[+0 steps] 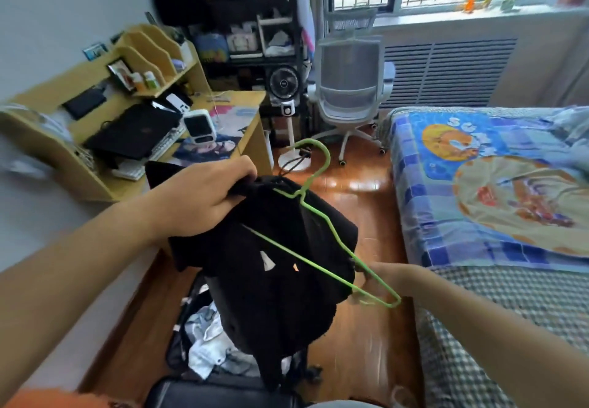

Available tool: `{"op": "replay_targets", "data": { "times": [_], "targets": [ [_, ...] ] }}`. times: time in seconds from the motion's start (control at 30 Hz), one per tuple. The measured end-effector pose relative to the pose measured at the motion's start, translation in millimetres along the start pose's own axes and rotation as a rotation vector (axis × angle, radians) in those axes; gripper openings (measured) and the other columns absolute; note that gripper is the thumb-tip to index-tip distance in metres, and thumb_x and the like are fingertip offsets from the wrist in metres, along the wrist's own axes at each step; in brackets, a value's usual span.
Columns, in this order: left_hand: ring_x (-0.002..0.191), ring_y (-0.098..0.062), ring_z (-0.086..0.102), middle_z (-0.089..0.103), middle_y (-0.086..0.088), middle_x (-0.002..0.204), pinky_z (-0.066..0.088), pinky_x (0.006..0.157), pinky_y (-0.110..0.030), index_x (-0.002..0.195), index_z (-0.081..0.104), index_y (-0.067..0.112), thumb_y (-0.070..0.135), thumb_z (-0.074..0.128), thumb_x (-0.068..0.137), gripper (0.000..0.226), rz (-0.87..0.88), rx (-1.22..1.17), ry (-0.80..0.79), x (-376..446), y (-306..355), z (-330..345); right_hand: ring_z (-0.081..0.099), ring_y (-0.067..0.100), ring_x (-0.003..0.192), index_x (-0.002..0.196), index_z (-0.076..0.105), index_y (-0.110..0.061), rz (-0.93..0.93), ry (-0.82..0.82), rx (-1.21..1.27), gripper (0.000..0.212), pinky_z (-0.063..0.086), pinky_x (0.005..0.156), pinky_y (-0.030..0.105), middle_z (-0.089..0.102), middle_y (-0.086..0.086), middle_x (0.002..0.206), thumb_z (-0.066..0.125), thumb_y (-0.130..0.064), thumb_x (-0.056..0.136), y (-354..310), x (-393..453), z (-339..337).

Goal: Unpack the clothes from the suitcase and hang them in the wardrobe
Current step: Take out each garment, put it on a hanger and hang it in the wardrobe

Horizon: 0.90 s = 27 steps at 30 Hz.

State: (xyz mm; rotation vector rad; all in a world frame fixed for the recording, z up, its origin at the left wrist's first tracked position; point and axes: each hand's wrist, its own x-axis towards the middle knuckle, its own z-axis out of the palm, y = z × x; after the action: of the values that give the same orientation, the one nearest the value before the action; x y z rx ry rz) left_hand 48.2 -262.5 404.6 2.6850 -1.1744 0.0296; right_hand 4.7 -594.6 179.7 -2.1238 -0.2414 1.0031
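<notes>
A black garment [271,267] hangs in the air at the middle of the view, with a green wire hanger [314,213] lying across its front. My left hand [204,197] grips the garment's upper edge. My right hand [379,275] holds the hanger's lower right end, beside the garment; its fingers are partly hidden and blurred. Below, the open suitcase [191,321] lies on the wooden floor with light-coloured clothes [207,344] inside. No wardrobe is in view.
A cluttered wooden desk [105,184] stands at the left with a laptop and keyboard. A bed [497,216] with a blue patterned cover fills the right. A white office chair [347,88] and a standing fan [285,88] are at the back, by the window.
</notes>
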Motion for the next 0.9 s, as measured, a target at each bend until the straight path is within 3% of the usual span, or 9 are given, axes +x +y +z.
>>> {"op": "replay_targets", "data": {
  "times": [0.03, 0.1, 0.13, 0.2, 0.33, 0.47, 0.63, 0.77, 0.9],
  "targets": [
    [0.082, 0.001, 0.052, 0.052, 0.019, 0.088, 0.038, 0.069, -0.024, 0.102, 0.044, 0.032, 0.010, 0.062, 0.093, 0.030, -0.015, -0.021, 0.024, -5.2, -4.0, -2.6, 0.057, -0.016, 0.102, 0.142, 0.039, -0.030, -0.016, -0.026, 0.068, 0.063, 0.047, 0.091, 0.011, 0.051, -0.017, 0.126, 0.072, -0.013, 0.091, -6.2, 4.1, 11.3],
    [0.084, 0.000, 0.052, 0.053, 0.018, 0.089, 0.039, 0.071, -0.023, 0.101, 0.046, 0.030, 0.009, 0.063, 0.094, 0.029, -0.052, -0.057, 0.042, -16.2, -12.1, -5.5, 0.059, 0.001, 0.111, 0.142, 0.047, -0.016, -0.017, -0.015, 0.209, 0.051, 0.044, 0.094, 0.014, 0.051, -0.007, 0.127, 0.069, -0.022, 0.095, -16.8, 15.3, 25.3],
    [0.084, -0.001, 0.052, 0.053, 0.017, 0.090, 0.040, 0.073, -0.023, 0.101, 0.046, 0.030, 0.008, 0.063, 0.094, 0.029, -0.062, -0.067, 0.042, -22.3, -16.2, -5.9, 0.063, 0.011, 0.101, 0.127, 0.058, -0.012, -0.037, -0.006, 0.245, 0.035, 0.048, 0.091, 0.026, 0.056, 0.003, 0.115, 0.066, -0.028, 0.097, -22.1, 23.0, 29.4],
    [0.083, -0.003, 0.052, 0.052, 0.016, 0.091, 0.041, 0.074, -0.026, 0.101, 0.047, 0.030, 0.007, 0.064, 0.093, 0.029, -0.069, -0.080, 0.030, -34.7, -22.5, -5.0, 0.063, 0.011, 0.081, 0.096, 0.066, -0.010, -0.036, 0.045, 0.282, 0.019, 0.049, 0.074, 0.025, 0.063, 0.009, 0.095, 0.060, -0.028, 0.100, -27.4, 40.9, 30.5],
    [0.082, -0.003, 0.052, 0.052, 0.018, 0.088, 0.037, 0.075, -0.025, 0.098, 0.046, 0.035, 0.013, 0.062, 0.092, 0.027, -0.094, -0.098, 0.008, -51.6, -28.3, -4.1, 0.069, 0.025, 0.107, 0.102, 0.058, -0.013, 0.077, 0.046, 0.367, 0.010, 0.052, 0.096, 0.047, 0.073, 0.013, 0.115, 0.051, -0.008, 0.098, -35.4, 51.3, 5.0],
    [0.078, -0.014, 0.055, 0.055, 0.012, 0.085, 0.045, 0.071, -0.041, 0.098, 0.045, 0.037, 0.025, 0.056, 0.091, 0.017, -0.126, -0.167, 0.101, -54.7, -26.7, -11.3, 0.065, 0.017, 0.111, 0.135, 0.053, -0.018, 0.115, -0.123, 0.197, 0.049, 0.058, 0.091, 0.041, 0.061, 0.003, 0.133, 0.065, -0.002, 0.090, -35.2, 47.9, 0.5],
    [0.078, -0.011, 0.056, 0.058, 0.011, 0.087, 0.046, 0.071, -0.040, 0.101, 0.049, 0.027, 0.010, 0.062, 0.094, 0.023, -0.153, -0.167, 0.178, -54.6, -27.9, -32.4, 0.057, 0.018, 0.124, 0.159, 0.014, -0.027, 0.080, -0.206, 0.225, 0.115, 0.057, 0.091, 0.031, 0.047, 0.002, 0.148, 0.087, -0.037, 0.070, -37.6, 50.2, 38.0],
    [0.078, -0.018, 0.057, 0.059, 0.007, 0.085, 0.048, 0.071, -0.045, 0.099, 0.051, 0.026, 0.004, 0.064, 0.093, 0.026, -0.185, -0.171, 0.184, -59.0, -31.0, -39.8, 0.067, 0.033, 0.113, 0.158, 0.003, -0.036, -0.102, -0.105, 0.602, 0.120, 0.058, 0.082, 0.049, 0.047, 0.012, 0.146, 0.088, -0.021, 0.075, -51.6, 64.8, 41.1],
    [0.077, -0.017, 0.056, 0.058, 0.009, 0.084, 0.045, 0.071, -0.033, 0.098, 0.051, 0.026, 0.001, 0.065, 0.093, 0.029, -0.191, -0.186, 0.294, -64.3, -32.0, -45.1, 0.071, 0.031, 0.105, 0.152, 0.027, -0.044, -0.098, 0.009, 0.685, 0.106, 0.059, 0.083, 0.052, 0.049, 0.011, 0.143, 0.091, -0.019, 0.071, -61.1, 94.7, 78.9]
  ]
}}
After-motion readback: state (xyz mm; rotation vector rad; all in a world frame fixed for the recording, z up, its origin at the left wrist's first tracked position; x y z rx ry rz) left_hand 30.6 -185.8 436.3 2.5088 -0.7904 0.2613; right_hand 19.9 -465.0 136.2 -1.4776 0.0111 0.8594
